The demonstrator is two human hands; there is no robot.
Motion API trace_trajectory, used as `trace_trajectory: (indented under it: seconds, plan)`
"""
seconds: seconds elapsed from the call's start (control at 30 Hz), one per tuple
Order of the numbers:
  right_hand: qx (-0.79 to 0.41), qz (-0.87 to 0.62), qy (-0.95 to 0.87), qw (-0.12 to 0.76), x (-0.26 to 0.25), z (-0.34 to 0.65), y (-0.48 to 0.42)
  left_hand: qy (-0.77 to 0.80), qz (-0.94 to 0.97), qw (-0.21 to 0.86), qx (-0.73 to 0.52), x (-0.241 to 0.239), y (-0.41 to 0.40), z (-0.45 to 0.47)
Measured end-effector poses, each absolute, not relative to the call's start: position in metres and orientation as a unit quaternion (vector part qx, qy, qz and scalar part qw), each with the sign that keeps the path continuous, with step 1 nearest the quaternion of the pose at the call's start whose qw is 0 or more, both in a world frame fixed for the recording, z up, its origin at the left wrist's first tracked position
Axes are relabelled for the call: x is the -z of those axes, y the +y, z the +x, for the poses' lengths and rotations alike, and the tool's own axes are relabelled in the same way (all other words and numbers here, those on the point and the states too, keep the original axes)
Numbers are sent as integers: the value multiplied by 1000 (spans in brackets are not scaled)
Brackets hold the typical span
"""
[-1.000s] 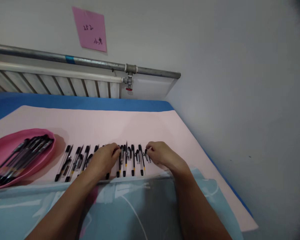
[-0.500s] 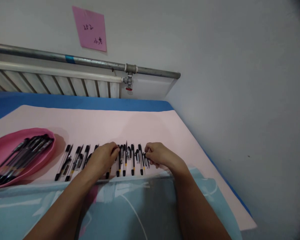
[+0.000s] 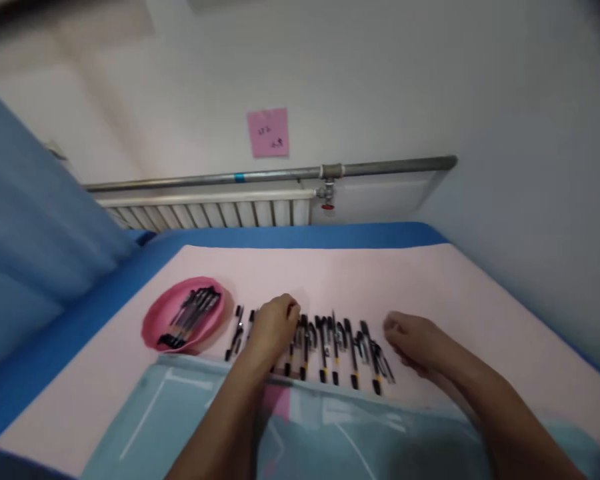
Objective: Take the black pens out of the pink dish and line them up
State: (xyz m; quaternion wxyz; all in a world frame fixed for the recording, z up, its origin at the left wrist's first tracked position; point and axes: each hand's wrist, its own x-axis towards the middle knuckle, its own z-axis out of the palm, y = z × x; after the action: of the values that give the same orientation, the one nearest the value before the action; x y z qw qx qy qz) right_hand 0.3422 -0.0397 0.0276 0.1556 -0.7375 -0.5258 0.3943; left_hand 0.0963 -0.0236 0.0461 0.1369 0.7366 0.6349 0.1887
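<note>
Black-capped gel pens (image 3: 354, 353) lie side by side in a row on the pink table sheet, with loose caps and slim parts among them. My left hand (image 3: 276, 327) is over the left half of the row, its fingers curled closed and covering some pens. Whatever those fingers may hold is hidden. Just beyond the row's right end, my right hand (image 3: 415, 340) hovers apart from the pens. Its fingers look bent but are smeared by motion. A pink bowl (image 3: 151, 319) at the left holds a bundle of more pens.
A light blue patterned cloth (image 3: 190, 400) runs along the near side. Behind the blue-edged table (image 3: 300, 237) are a radiator (image 3: 220, 213) and a metal pipe with a red-handled valve (image 3: 329, 206). A blue curtain (image 3: 45, 227) hangs at left, and a wall rises at right.
The view has swung left and widened, bringing in the curtain and the whole bowl. My right hand has drawn away rightward from the last pen; my left hand stays over the row.
</note>
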Motion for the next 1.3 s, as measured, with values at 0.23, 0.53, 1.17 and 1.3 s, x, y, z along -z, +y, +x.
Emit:
trace_trajectory:
  seconds: [0.23, 0.53, 1.17, 1.3]
  plan:
    - [-386, -722, -556, 145, -19, 347, -32, 781, 602, -7, -166, -58, -17, 4]
    - [-377, -708, -578, 149, -15, 350, -32, 858, 499, -32, -121, -35, -14, -47]
    - [-477, -446, -494, 574, -53, 319, -55, 455, 599, 511, -415, -57, -53, 179]
    - [-467, -448, -402, 648, -51, 311, -58, 429, 551, 589, -407, -46, -63, 221]
